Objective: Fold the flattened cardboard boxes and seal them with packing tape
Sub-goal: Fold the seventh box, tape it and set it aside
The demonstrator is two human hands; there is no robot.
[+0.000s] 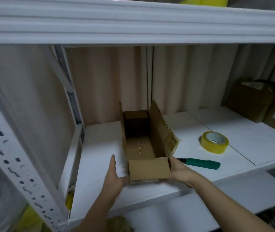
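Observation:
An open brown cardboard box (148, 169) stands on the white shelf (98, 158), its long flaps up and the near flap folded down toward me. My left hand (115, 174) is at the box's near left corner with straight fingers, thumb at the bottom edge. My right hand (180, 169) holds the near right corner, fingers partly behind the cardboard. A roll of yellow packing tape (214, 142) lies flat to the right of the box. A green-handled cutter (200, 163) lies just right of my right hand.
A perforated white shelf post (21, 166) rises at the left. Brown boxes (254, 102) are stacked at the far right of the shelf. Another yellow tape roll (205, 0) sits on the upper shelf. A white upper shelf edge (133, 25) hangs overhead.

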